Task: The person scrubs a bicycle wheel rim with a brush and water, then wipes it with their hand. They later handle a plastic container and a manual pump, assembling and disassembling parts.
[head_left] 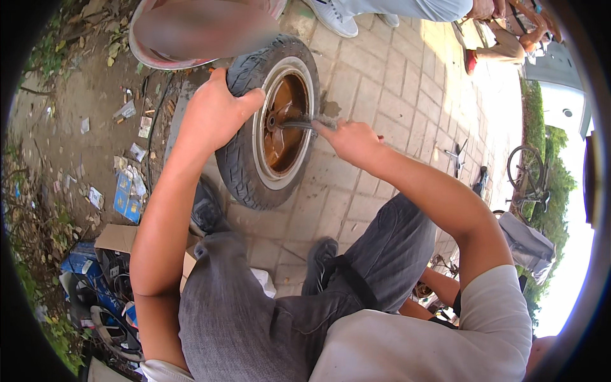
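Note:
A small wheel with a black treaded tyre (237, 162) stands tilted on the paving in front of me. Its pale rim surrounds a wet-looking, orange-brown hub (277, 145). My left hand (219, 108) grips the top left of the tyre, thumb over the sidewall and the other fingers mostly hidden behind. In my right hand (353, 145) is a slim dark brush (299, 123) with what look like grey bristles along its upper edge. Its far end reaches into the hub, close to the central hole; exact contact is hard to tell.
A round reddish basin (146, 56), its inside blurred, stands beyond the tyre. Litter and a cardboard box (116, 238) lie on the left. Another person's shoe (334, 18) is at the far side. A bicycle (527, 169) and a dark tool (457, 157) are on the right.

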`<state>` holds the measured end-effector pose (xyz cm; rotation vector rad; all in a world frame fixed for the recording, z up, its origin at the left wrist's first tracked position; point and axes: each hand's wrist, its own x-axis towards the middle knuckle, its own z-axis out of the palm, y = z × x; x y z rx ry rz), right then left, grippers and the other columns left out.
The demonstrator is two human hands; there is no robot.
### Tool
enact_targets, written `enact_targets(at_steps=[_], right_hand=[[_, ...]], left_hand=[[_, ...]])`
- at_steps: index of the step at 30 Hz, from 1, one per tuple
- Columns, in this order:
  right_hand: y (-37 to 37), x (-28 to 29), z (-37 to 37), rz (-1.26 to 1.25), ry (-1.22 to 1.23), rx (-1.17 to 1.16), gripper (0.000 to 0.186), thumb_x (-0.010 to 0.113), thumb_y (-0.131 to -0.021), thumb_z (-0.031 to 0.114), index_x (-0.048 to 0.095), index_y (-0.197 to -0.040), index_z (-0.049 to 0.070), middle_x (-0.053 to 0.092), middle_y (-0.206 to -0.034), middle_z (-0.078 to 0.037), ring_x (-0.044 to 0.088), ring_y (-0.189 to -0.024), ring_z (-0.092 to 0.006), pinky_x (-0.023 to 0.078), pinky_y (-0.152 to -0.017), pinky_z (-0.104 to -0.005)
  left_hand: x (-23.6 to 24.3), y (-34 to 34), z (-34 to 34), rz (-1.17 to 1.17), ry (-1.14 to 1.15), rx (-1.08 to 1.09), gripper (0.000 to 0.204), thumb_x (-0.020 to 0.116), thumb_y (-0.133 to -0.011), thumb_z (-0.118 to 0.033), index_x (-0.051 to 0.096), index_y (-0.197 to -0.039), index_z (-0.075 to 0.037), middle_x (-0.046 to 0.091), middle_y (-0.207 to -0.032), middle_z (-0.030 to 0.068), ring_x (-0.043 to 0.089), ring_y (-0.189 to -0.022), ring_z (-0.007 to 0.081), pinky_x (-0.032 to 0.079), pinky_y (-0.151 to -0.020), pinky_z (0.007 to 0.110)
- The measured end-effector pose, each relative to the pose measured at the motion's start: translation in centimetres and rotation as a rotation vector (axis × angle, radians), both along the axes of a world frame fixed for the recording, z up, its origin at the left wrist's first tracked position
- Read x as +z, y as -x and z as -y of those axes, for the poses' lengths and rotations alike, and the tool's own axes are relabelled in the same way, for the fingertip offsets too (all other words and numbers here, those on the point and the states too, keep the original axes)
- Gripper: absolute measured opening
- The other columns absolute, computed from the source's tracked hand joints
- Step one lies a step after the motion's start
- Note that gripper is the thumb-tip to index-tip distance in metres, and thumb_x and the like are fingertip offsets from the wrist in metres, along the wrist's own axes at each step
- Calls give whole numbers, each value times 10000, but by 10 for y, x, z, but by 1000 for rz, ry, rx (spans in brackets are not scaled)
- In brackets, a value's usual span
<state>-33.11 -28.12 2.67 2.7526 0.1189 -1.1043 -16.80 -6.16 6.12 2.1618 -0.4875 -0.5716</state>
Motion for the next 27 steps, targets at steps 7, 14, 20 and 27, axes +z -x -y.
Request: enact_targets(at_steps=[7,14,20,27], right_hand=[[-1,4,-11,-76,-178,-272,691,427,-814,-3,323,-1447,255,644,-890,-197,658,-759,-327,527,-616,-431],[-24,14,0,29,-68,-267,699,421,-811,2,316,-1448,269,656,-912,-187,659,-780,-342,530,-645,-441],[-12,5,-14,24,-109,-331,690,432,-811,19,304,-1455,229,655,-881,-209,656,-792,-354,528,-659,-455],[18,-7,-27,-6,-239,-524,626,420,-861,76,277,-1463,170,634,-835,-244,642,-742,-381,525,-683,-449]], left_hand=[[-4,-3,-1,-2,-26,-9,672,618,-747,-382,486,-1160,131,619,-1022,301,599,-1004,398,447,-886,412],[11,4,12,-32,-130,-30,657,630,-794,-376,479,-1221,100,622,-1085,261,599,-1040,367,432,-913,390],[5,2,11,-19,-69,-15,664,619,-783,-394,480,-1191,111,612,-1066,289,591,-1033,394,431,-909,410],[4,0,18,40,-27,-41,713,593,-768,-414,456,-1163,162,607,-1005,336,590,-993,443,442,-900,435]])
